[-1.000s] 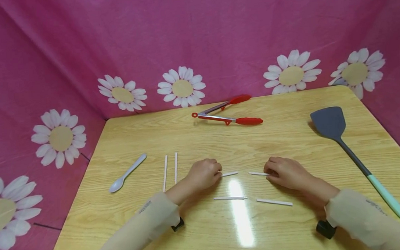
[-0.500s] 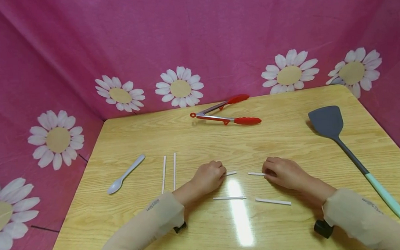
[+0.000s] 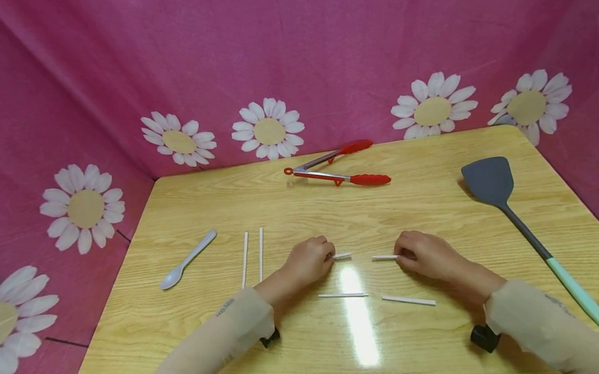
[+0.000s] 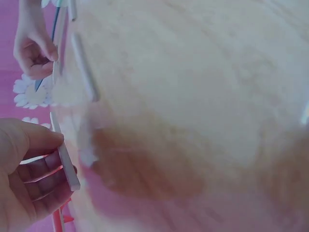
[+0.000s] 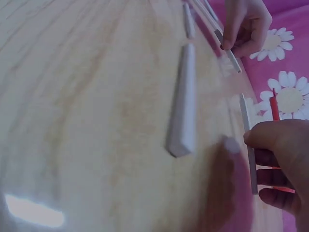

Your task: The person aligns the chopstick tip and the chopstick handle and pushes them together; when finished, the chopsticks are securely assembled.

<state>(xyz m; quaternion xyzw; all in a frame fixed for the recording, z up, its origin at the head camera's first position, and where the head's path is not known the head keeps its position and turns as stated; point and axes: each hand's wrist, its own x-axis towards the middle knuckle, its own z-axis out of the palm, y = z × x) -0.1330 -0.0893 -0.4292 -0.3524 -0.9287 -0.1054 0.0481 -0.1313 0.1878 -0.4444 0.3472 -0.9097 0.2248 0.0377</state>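
Pinching a slim white stick [image 3: 342, 256] between thumb and fingers, the left hand [image 3: 308, 259] faces the right hand [image 3: 425, 254], which grips a matching stick [image 3: 384, 257] the same way; the held sticks' inner ends point toward each other with a gap between. Closer to the person than the hands, a third stick [image 3: 343, 295] lies between them on the wooden table [image 3: 250, 199], and a fourth stick [image 3: 408, 300] lies just before the right hand. Left of the left hand rests a side-by-side pair of sticks [image 3: 261, 254], then a pale spoon [image 3: 187, 262]. Beyond both hands lie spread, red-tipped tongs [image 3: 324, 176]; well right of the right hand is a dark-bladed spatula [image 3: 525, 231]. Farthest hangs a daisy-printed pink cloth [image 3: 284, 44].
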